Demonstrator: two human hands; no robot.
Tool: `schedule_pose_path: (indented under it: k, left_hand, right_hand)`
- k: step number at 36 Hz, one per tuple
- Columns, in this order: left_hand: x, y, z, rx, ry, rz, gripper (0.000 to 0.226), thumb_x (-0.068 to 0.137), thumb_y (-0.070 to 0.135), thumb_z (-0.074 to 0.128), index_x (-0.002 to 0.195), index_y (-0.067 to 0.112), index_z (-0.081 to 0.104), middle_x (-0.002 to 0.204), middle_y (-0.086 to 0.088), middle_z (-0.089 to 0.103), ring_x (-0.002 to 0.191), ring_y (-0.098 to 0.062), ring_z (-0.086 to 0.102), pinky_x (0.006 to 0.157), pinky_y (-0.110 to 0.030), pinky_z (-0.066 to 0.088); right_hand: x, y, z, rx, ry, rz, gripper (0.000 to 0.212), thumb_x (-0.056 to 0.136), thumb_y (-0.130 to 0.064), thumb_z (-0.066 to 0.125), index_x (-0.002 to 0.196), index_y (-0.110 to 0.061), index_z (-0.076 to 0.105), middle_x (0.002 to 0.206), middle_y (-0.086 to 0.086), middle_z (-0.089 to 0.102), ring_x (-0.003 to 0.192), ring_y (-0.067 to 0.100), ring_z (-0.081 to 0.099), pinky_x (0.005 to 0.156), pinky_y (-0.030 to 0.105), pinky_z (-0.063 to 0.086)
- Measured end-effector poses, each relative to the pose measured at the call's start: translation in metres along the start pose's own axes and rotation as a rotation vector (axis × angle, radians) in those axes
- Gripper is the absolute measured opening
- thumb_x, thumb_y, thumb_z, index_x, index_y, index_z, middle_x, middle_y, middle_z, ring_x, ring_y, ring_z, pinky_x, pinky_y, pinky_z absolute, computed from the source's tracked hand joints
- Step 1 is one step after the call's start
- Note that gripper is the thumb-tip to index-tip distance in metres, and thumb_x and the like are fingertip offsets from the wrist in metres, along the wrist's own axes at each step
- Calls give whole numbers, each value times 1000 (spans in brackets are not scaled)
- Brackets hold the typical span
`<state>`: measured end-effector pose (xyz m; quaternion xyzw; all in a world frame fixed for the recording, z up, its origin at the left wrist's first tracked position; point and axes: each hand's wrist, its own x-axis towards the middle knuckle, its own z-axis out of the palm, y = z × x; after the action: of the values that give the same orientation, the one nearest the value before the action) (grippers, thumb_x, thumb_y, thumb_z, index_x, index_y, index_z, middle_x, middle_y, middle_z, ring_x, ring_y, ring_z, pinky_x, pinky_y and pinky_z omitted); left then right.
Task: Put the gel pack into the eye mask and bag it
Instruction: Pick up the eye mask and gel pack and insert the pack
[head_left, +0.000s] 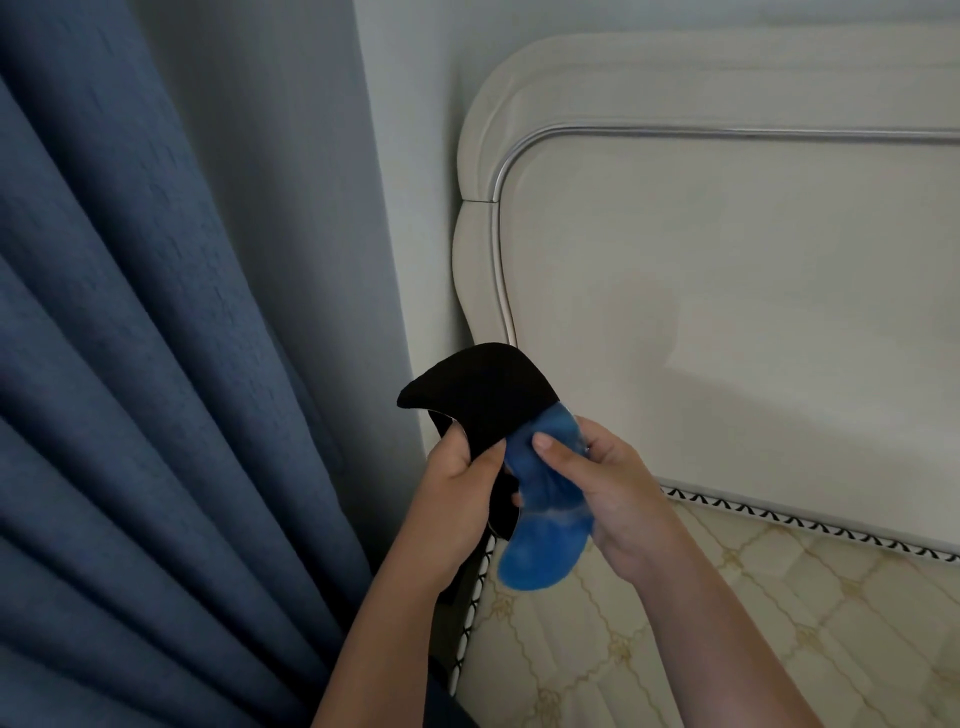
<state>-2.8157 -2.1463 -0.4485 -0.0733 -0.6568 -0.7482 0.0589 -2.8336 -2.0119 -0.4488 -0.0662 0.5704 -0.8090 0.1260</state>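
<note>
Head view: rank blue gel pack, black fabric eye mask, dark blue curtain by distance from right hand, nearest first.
1. Blue translucent gel pack: pinched in the right hand.
2. Black fabric eye mask: just left, over the pack's top end, gripped by the left hand.
3. Dark blue pleated curtain: far left.

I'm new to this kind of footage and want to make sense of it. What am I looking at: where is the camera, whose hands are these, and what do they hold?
There is no machine: the picture comes from a camera worn on a person's head, looking down at their bare hands. The left hand grips a black eye mask. The right hand pinches a blue gel pack, whose upper end sits under the mask's edge. Behind are a blue curtain, a cream headboard and a patterned mattress. No bag shows.
</note>
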Motion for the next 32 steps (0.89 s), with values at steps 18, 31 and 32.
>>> schedule_pose_path:
  k: [18,31,32]
  left_hand:
    - [-1,-11,3,4,178,-47,22,90,10,53,85,30,59,69,20,71,70,9,65,52,-7,47]
    - [1,-6,2,32,160,-61,22,91,11,53,83,28,63,70,11,71,68,4,66,53,-10,48]
    - [1,-7,2,44,159,-68,21,91,11,52,83,28,63,72,9,70,68,4,66,53,-10,48]
  right_hand:
    - [6,7,3,-626,300,-97,31,73,-37,73,83,-25,47,73,6,65,64,12,58,56,21,46]
    - [8,5,-4,-424,148,-169,11,83,-11,64,77,-20,65,71,-6,68,68,5,62,61,18,49]
    - [9,6,-4,-423,170,-173,11,82,-11,64,76,-19,65,71,-4,67,69,8,61,62,21,49]
